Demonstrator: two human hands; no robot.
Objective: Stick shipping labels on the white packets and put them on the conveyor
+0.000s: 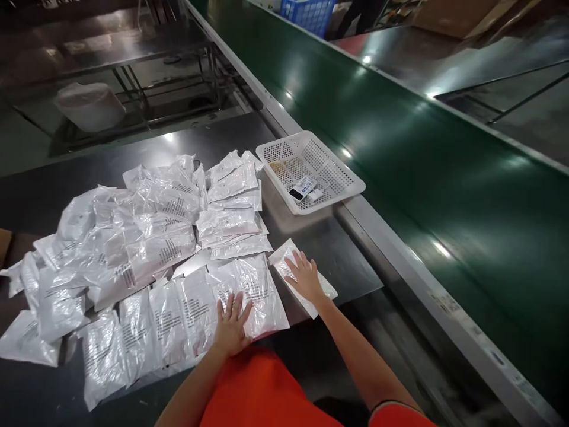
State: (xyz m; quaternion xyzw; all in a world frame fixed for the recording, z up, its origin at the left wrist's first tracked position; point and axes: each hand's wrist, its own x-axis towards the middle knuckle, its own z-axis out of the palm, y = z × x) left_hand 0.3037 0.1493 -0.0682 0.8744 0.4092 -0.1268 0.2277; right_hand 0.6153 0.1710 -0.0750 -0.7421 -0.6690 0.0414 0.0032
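My left hand point(232, 327) lies with fingers spread on a white plastic packet point(258, 290) at the right end of the front row. Under my right hand point(304, 276), also flat with fingers apart, is a single packet point(284, 254) set slantwise near the table's corner. Several printed packets point(162, 320) lie side by side to the left of my left hand. Beyond them is a loose heap of packets point(146, 207), and a neater stack point(231, 225) sits to its right.
A white perforated basket point(331, 169) holding a labelled item point(304, 187) stands at the metal table's point(311, 231) far right, against a conveyor's edge rail point(377, 225). The green conveyor belt point(400, 154) runs diagonally past it. A white lined bin point(91, 107) and a blue crate point(306, 15) are farther off.
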